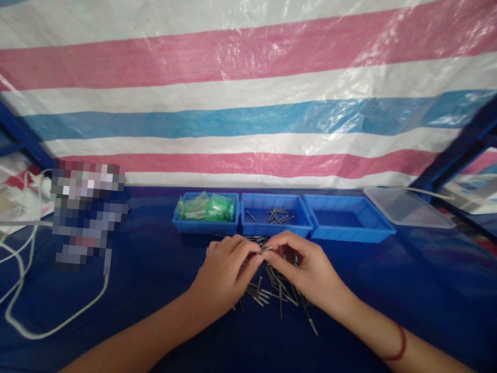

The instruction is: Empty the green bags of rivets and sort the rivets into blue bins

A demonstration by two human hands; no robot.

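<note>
My left hand (225,269) and my right hand (306,268) meet over the dark blue table, thumbs and forefingers pinched together. Between their fingertips is a small metal pop rivet (265,250), mostly covered by the fingers. Under and around both hands spreads a loose pile of pop rivets (282,292), thin grey stems with thicker silvery ends. Part of the pile is hidden by my hands. Just beyond them, the middle blue tray (245,224) holds several rivets (278,216).
A left blue tray (204,227) contains green and clear plastic packets (220,207). The right blue tray (349,234) stands beside a translucent lid (409,208). White cables (32,336) loop at the left near a blurred-out item (88,212). A striped plastic sheet (246,116) hangs behind.
</note>
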